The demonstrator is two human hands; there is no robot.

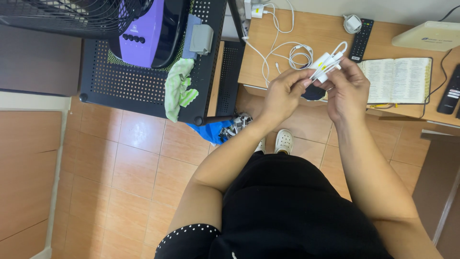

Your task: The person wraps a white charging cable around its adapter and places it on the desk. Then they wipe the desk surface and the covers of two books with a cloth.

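Fan [72, 17] cut off at top edge; cable bundle [326, 62] partly behind fingers [297, 79]

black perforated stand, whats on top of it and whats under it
On the black perforated stand sit a purple fan base, a grey block and a draped green cloth. The stand hides what lies beneath; only tiled floor shows past its edge.

White cables [327, 61] (bundled) in both hands [314, 93]

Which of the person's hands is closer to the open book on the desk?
The right hand. It holds the bundle of white cables just left of the open book, almost at its edge. The left hand grips the same bundle from the far side, farther from the book.
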